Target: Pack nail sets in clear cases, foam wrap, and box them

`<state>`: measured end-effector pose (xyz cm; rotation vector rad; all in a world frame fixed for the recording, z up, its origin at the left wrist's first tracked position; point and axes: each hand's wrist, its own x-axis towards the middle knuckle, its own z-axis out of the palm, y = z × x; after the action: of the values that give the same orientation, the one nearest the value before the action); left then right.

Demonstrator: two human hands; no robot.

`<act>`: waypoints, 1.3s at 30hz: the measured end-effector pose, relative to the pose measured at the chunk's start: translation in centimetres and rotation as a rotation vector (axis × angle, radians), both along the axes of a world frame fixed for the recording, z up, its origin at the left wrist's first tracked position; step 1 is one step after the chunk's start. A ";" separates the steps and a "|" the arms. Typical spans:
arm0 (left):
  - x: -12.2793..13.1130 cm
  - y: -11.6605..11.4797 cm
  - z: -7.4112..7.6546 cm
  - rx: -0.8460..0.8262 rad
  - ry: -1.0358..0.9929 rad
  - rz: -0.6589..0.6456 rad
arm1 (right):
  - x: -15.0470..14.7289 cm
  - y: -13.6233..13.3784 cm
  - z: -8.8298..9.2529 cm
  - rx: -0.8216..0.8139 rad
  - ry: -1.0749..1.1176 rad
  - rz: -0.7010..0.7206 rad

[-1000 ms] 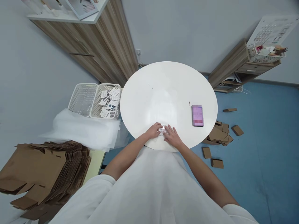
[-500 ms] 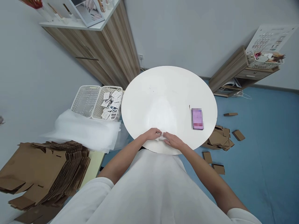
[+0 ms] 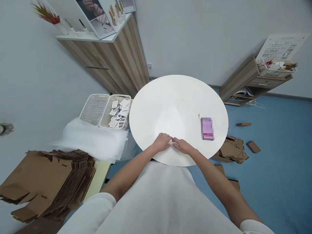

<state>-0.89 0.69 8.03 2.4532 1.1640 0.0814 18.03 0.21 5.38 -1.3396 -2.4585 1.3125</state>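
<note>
Close to the near edge of a white oval table (image 3: 180, 97), my two hands almost meet over a slim white, partly see-through bundle (image 3: 173, 143). My left hand (image 3: 162, 142) grips its left end with curled fingers. From the other side, my right hand (image 3: 182, 146) has thumb and fingers closed on the right end. Fingers cover most of the bundle, so what is inside it, if anything, is hidden. To the right on the tabletop lies a phone-like rectangle with a blurred pink-purple face (image 3: 207, 128).
Left of the table stand a white basket of small printed cards (image 3: 119, 112) and a basket of clear pieces (image 3: 94, 109). Beside them are white foam sheets (image 3: 90, 136) and stacked flat cardboard boxes (image 3: 48, 178). Folded brown boxes (image 3: 232, 149) lie on the floor at right.
The bundle's loose white corner on the left no longer shows, and my left hand has closed further over it. The whole view has shifted slightly with my head.
</note>
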 end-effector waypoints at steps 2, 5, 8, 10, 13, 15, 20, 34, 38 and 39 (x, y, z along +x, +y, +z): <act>0.2 -0.1 -1.1 -0.050 0.044 0.050 | -0.1 0.0 0.0 0.057 0.017 -0.011; -0.1 0.3 -2.1 -0.081 0.020 0.062 | -0.3 -0.5 0.0 0.301 -0.031 -0.038; -0.2 0.6 -2.4 -0.085 -0.009 0.056 | -0.8 -1.5 -0.3 0.524 -0.165 -0.087; -0.1 0.6 -2.5 -0.096 -0.020 0.073 | -1.1 -1.9 -0.5 0.535 -0.238 -0.102; -0.1 0.6 -3.0 -0.165 -0.069 0.121 | -1.2 -1.8 -0.9 0.430 -0.253 -0.161; -0.4 0.6 -3.5 -0.254 -0.112 0.173 | -1.1 -1.4 -1.1 0.295 -0.202 -0.218; -1.3 0.7 -4.8 -0.416 -0.108 0.314 | -1.0 -0.3 -2.0 0.061 -0.093 -0.316; -0.7 -1.1 -5.3 -0.377 0.172 0.475 | -2.1 0.3 -4.2 0.047 -0.167 -0.331; -0.5 -1.5 -5.2 -0.346 0.178 0.486 | -2.1 0.4 -4.2 0.090 -0.225 -0.289; -0.5 -1.5 -5.2 -0.320 0.177 0.490 | -2.0 0.4 -4.1 0.102 -0.233 -0.281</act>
<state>-1.36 -0.86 2.85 1.8882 1.6897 -0.1699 16.06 0.62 1.25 -1.8196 -2.3189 1.0056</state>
